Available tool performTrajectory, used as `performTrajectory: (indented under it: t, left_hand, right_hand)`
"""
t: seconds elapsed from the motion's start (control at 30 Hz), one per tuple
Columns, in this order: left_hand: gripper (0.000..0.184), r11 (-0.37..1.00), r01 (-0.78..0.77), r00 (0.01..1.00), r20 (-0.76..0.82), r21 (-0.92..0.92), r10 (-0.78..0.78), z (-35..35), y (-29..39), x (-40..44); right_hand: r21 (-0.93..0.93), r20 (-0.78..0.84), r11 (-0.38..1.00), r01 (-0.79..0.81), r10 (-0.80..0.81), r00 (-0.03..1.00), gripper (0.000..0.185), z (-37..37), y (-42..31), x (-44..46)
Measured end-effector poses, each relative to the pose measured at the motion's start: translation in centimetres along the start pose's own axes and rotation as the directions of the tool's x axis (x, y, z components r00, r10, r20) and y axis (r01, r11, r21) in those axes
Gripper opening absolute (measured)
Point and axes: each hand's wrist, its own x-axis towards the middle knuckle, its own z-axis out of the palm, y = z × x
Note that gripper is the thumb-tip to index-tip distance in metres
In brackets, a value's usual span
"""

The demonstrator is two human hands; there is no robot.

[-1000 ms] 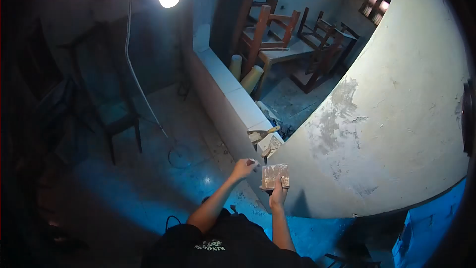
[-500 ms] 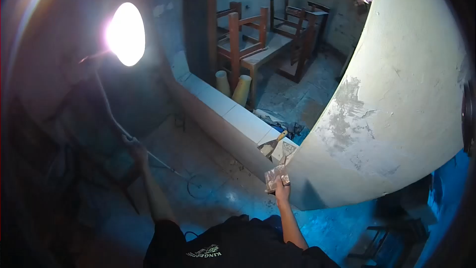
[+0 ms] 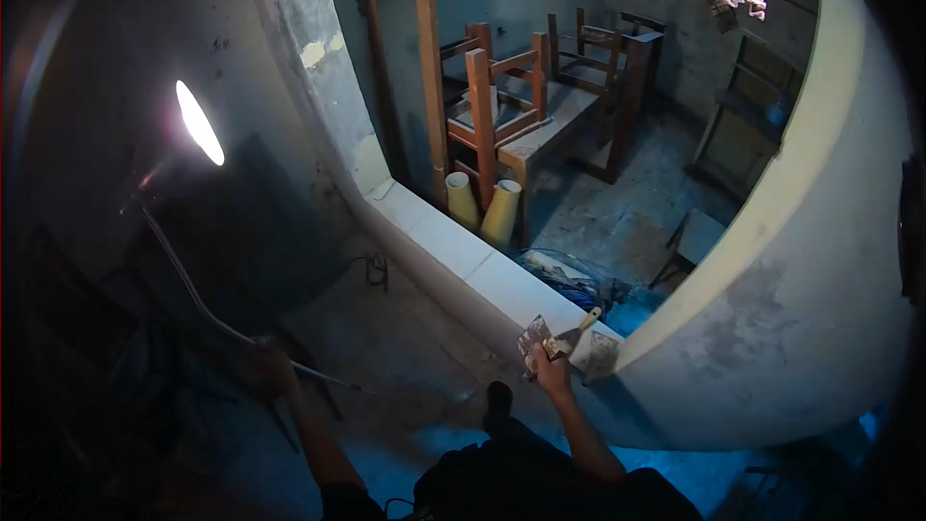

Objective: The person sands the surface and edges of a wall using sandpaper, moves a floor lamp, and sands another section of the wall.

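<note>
At the lower left, my left hand (image 3: 267,367) is closed around the thin pole (image 3: 205,309) of a lit lamp (image 3: 200,123). The lamp's bright head is at the pole's upper end, tilted and seen nearly edge-on. My right hand (image 3: 553,373) grips a flat, plaster-stained board (image 3: 536,342) beside the tiled ledge. Just behind the board, a scraper with a yellow handle (image 3: 591,317) lies on the ledge's near end. A plaster-smeared trowel blade (image 3: 603,352) rests beside it, against the wall's corner; its handle cannot be made out.
The white tiled ledge (image 3: 444,247) runs diagonally under the wall opening. Beyond it are two yellow cones (image 3: 501,213), a table (image 3: 540,140) with upturned chairs, and tangled cables (image 3: 588,282). The patched wall (image 3: 791,328) curves along the right. Dark chairs stand at the left.
My left hand, first near the board, took hold of the lamp pole and has moved it; the lamp head now faces more sideways. The view has shifted, and the board is tilted differently in my right hand.
</note>
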Motion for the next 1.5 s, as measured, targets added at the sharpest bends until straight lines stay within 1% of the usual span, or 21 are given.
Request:
performTrajectory:
  t: [0.07, 0.17, 0.2, 0.27, 0.47, 0.53, 0.6, 0.7, 0.8, 0.87, 0.9, 1.0, 1.07, 1.13, 1.17, 1.2, 1.27, 1.3, 1.37, 1.47, 1.5]
  left_hand:
    - [0.030, 0.924, 0.367, 0.917, 0.208, -0.110, -0.340, -2.8, 2.8, 3.4]
    - [0.031, 0.829, 0.537, 0.826, 0.298, -0.154, -0.479, -2.3, 4.3, 5.3]
    - [0.031, 0.828, 0.542, 0.823, 0.290, -0.143, -0.489, -0.7, 3.7, 5.4]
    - [0.026, 0.750, 0.476, 0.878, 0.197, -0.459, -0.436, 1.4, 2.4, 5.4]
    - [0.019, 0.566, 0.495, 0.857, 0.264, -0.660, -0.442, 4.8, 1.2, 7.2]
    - [0.018, 0.562, 0.486, 0.861, 0.255, -0.669, -0.441, 5.4, 0.8, 7.6]
    - [0.017, 0.567, 0.469, 0.869, 0.241, -0.676, -0.432, 5.8, 0.0, 8.2]
    - [0.014, 0.689, 0.460, 0.888, 0.266, -0.560, -0.376, 6.6, -0.6, 8.9]
    - [0.012, 0.528, 0.492, 0.851, 0.256, -0.692, -0.458, 6.0, 0.8, 10.0]
    - [0.023, 0.677, 0.493, 0.868, 0.267, -0.547, -0.418, 6.4, 0.6, 10.9]
    - [0.023, 0.675, 0.495, 0.867, 0.270, -0.546, -0.418, 6.9, 0.3, 11.0]
    - [0.024, 0.818, 0.338, 0.938, 0.238, -0.466, -0.252, 9.3, -2.4, 11.7]
    - [0.026, 0.663, 0.360, 0.933, 0.260, -0.656, -0.250, 12.1, -4.4, 11.6]
    - [0.025, 0.666, 0.405, 0.914, 0.281, -0.626, -0.292, 13.9, -5.8, 11.3]
    - [0.024, 0.674, 0.442, 0.897, 0.292, -0.592, -0.332, 14.2, -6.5, 11.3]
    - [0.032, 0.821, 0.394, 0.908, 0.314, -0.414, -0.277, 11.3, -4.1, 13.2]
    - [0.039, 0.979, 0.148, 0.955, 0.277, -0.142, -0.104, 14.0, -8.7, 12.1]
    - [0.039, 0.980, 0.149, 0.952, 0.287, -0.133, -0.106, 13.2, -8.0, 12.7]
    - [0.042, 0.858, 0.472, 0.815, 0.471, -0.201, -0.338, 11.2, -3.8, 15.8]
    - [0.041, 0.818, 0.521, 0.816, 0.425, -0.246, -0.392, 28.0, -24.4, 6.2]
    - [0.038, 0.984, 0.008, 0.920, 0.385, 0.176, -0.076, 20.5, -15.2, 10.1]
  right_hand:
    - [0.038, 0.200, 0.991, -0.125, 0.115, 0.973, 0.034, 1.4, -4.8, 3.0]
    - [0.131, 0.252, 0.973, -0.192, 0.154, 0.955, 0.033, 4.0, -7.2, 6.9]
    - [0.111, 0.232, 0.983, -0.148, 0.119, 0.966, 0.031, 5.0, -7.2, 8.3]
    - [0.031, 0.237, 0.988, -0.149, 0.138, 0.962, 0.033, 6.4, -7.0, 10.6]
    - [0.020, 0.309, 0.993, -0.116, 0.104, 0.945, 0.038, 10.2, -6.7, 16.1]
    - [0.024, 0.247, 0.998, -0.053, 0.045, 0.968, 0.038, 11.3, -5.8, 16.7]
    - [0.134, 0.344, 0.977, -0.166, 0.111, 0.932, 0.040, 12.2, -3.6, 17.6]
    - [0.102, 0.356, 0.982, -0.162, 0.116, 0.927, 0.042, 11.8, -5.3, 17.2]
    - [0.026, 0.200, 0.999, -0.045, 0.039, 0.979, 0.041, 12.4, -4.5, 17.2]
    - [-0.140, 0.358, 0.923, -0.359, 0.386, 0.850, 0.036, 11.8, -4.1, 17.6]
    - [-0.094, 0.236, 0.983, -0.157, 0.176, 0.956, 0.037, 12.6, -2.9, 17.3]
    - [-0.160, 0.220, 0.973, -0.164, 0.197, 0.955, 0.038, 14.0, -3.0, 18.0]
    - [-0.179, 0.192, 0.972, -0.152, 0.186, 0.963, 0.038, 15.8, -3.4, 18.5]
    - [-0.213, 0.152, 0.969, -0.124, 0.158, 0.976, 0.040, 17.6, -3.7, 19.2]
    - [-0.240, 0.238, 0.934, -0.265, 0.321, 0.917, 0.042, 17.4, -8.4, 19.4]
    - [-0.061, 0.205, 0.966, -0.250, 0.257, 0.944, 0.043, 19.8, -5.2, 19.6]
    - [-0.106, 0.230, 0.958, -0.266, 0.283, 0.931, 0.043, 22.6, -2.4, 19.9]
    - [-0.114, 0.235, 0.955, -0.273, 0.293, 0.927, 0.043, 23.6, -3.3, 19.7]
    - [-0.001, 0.224, 1.000, -0.017, 0.017, 0.974, 0.041, 25.8, -6.0, 19.3]
    - [-0.143, 0.353, 0.989, 0.043, 0.011, 0.936, 0.035, 28.5, -7.4, 19.3]
    - [-0.067, 0.406, 0.970, -0.235, 0.242, 0.881, 0.039, 29.2, -9.2, 18.9]
